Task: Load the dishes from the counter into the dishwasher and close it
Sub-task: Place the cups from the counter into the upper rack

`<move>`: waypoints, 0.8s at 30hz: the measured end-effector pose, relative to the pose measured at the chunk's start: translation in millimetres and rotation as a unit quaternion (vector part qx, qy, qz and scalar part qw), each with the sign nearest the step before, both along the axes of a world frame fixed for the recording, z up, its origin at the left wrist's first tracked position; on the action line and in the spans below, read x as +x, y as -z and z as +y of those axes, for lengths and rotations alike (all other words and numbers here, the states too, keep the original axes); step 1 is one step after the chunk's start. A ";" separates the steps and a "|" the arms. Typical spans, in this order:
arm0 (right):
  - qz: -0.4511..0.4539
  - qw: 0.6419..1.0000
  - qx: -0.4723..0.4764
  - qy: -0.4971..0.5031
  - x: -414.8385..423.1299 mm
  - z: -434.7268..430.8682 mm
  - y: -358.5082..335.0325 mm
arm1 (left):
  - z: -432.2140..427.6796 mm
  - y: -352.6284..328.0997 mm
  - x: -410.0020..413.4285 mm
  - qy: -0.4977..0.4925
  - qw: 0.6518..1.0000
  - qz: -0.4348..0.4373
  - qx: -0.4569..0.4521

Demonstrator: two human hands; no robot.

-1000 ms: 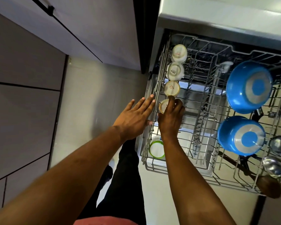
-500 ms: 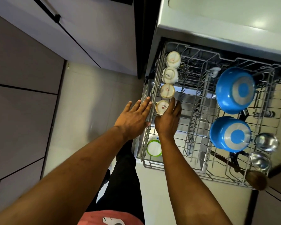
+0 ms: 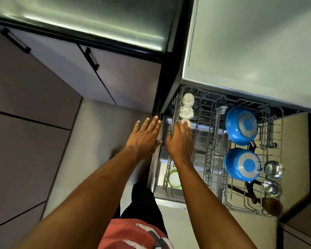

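— Where are the person's hands?

— The left hand (image 3: 145,134) is flat, fingers straight and spread, at the left edge of the pulled-out rack (image 3: 212,144). It holds nothing. The right hand (image 3: 180,139), slightly blurred, is also flat with fingers extended over the rack's left column, gripping nothing visible.

— And the dishes?

— Three pale cups (image 3: 186,111) stand upside down in a row along that left column, the nearest partly hidden under the right fingertips. Two blue pans (image 3: 241,125) sit bottom-up on the right side. Beside them, at the near right corner, are two small steel vessels (image 3: 274,169) and a wooden spoon (image 3: 272,205). A green-rimmed dish (image 3: 174,180) shows near the front left. The grey worktop (image 3: 258,42) runs above the rack.
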State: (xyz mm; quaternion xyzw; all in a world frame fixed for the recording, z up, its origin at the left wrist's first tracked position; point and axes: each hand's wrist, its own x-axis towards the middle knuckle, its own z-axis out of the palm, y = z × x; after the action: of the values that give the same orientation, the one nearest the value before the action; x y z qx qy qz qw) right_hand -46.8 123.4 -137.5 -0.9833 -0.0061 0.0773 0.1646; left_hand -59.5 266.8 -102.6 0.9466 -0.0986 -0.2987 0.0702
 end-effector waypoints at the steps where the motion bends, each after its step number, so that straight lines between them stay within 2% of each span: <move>1: 0.002 1.000 -0.001 -0.029 1.9 8.0 -8.2 | 8.9 -6.5 4.0 -0.007 1.000 -0.006 -0.003; 4: 0.003 0.996 0.011 -0.084 8.6 39.7 -27.9 | 33.4 -27.8 24.0 -0.027 0.999 -0.036 -0.021; 8: -0.020 0.996 0.034 -0.079 45.6 83.9 -62.4 | 72.5 -55.8 65.5 -0.013 0.995 -0.099 -0.029; 14: -0.114 0.991 0.033 -0.062 134.2 143.5 -127.0 | 148.8 -101.7 141.7 -0.018 0.976 -0.211 -0.050; 24: -0.137 0.986 0.078 -0.051 218.8 211.4 -179.2 | 218.8 -133.6 222.1 -0.045 0.971 -0.231 -0.050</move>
State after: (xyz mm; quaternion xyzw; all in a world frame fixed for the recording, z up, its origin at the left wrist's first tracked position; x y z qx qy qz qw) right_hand 172.1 334.8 41.6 -0.9673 -0.0844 -0.0510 0.2338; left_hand 162.6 485.6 31.1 0.9887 -0.0842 -0.0631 0.1065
